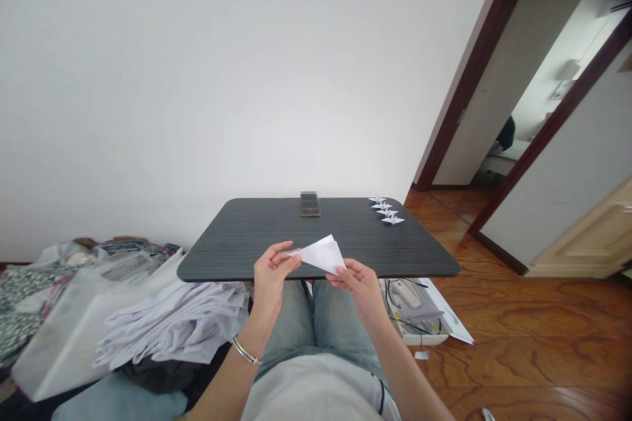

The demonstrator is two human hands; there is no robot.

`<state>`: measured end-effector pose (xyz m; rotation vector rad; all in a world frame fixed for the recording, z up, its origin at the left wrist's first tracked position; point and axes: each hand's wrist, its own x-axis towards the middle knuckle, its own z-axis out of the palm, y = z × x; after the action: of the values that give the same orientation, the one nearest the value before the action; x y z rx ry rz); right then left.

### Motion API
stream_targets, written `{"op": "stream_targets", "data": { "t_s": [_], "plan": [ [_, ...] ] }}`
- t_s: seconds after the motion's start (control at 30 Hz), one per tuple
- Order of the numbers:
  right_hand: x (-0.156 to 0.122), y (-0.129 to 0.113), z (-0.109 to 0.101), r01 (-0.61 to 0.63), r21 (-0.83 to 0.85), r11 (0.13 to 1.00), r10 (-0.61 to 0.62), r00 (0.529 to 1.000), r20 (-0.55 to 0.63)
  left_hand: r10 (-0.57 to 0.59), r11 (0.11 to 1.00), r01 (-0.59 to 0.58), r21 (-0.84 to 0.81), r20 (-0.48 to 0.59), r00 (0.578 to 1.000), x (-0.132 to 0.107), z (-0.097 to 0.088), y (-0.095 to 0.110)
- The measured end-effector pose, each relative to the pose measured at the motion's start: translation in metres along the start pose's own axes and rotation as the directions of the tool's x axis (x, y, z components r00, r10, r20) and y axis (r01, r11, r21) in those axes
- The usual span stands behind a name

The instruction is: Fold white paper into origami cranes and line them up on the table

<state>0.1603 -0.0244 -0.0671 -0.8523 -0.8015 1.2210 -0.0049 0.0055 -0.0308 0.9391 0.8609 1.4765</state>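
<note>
Between my hands, a folded white sheet of paper (320,254) is held above the near edge of the dark table. It has a narrow tip toward the left and a wider end at the right, where its layers stand slightly apart. My left hand (273,268) pinches the narrow tip between thumb and fingers. At the wider end, my right hand (356,279) grips the lower corner, thumb on top. Several folded paper cranes (393,219) stand in a row at the table's far right.
The dark table (237,237) stands against a white wall. A phone-like dark object (310,204) is at its back edge. Piled clothes (172,319) lie to the left below. On the wooden floor at right is a box of cables (415,309). A doorway opens at far right.
</note>
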Motion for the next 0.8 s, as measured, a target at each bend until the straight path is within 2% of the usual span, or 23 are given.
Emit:
{"op": "stream_targets", "data": {
  "t_s": [0.17,0.43,0.8],
  "plan": [
    [0.0,0.0,0.002,0.015,-0.015,1.0,-0.015,0.999,-0.036,0.016,1.0,-0.016,-0.018,0.006,1.0,-0.004,0.004,0.005],
    [-0.006,-0.002,0.005,0.116,-0.054,0.992,-0.117,0.993,-0.018,0.176,0.98,-0.18,-0.085,-0.044,0.983,-0.013,0.008,0.013],
    [-0.006,0.001,0.005,0.188,-0.05,0.981,-0.189,0.982,-0.023,0.18,0.976,-0.179,-0.126,-0.004,0.984,-0.015,0.008,0.018]
  ]
}}
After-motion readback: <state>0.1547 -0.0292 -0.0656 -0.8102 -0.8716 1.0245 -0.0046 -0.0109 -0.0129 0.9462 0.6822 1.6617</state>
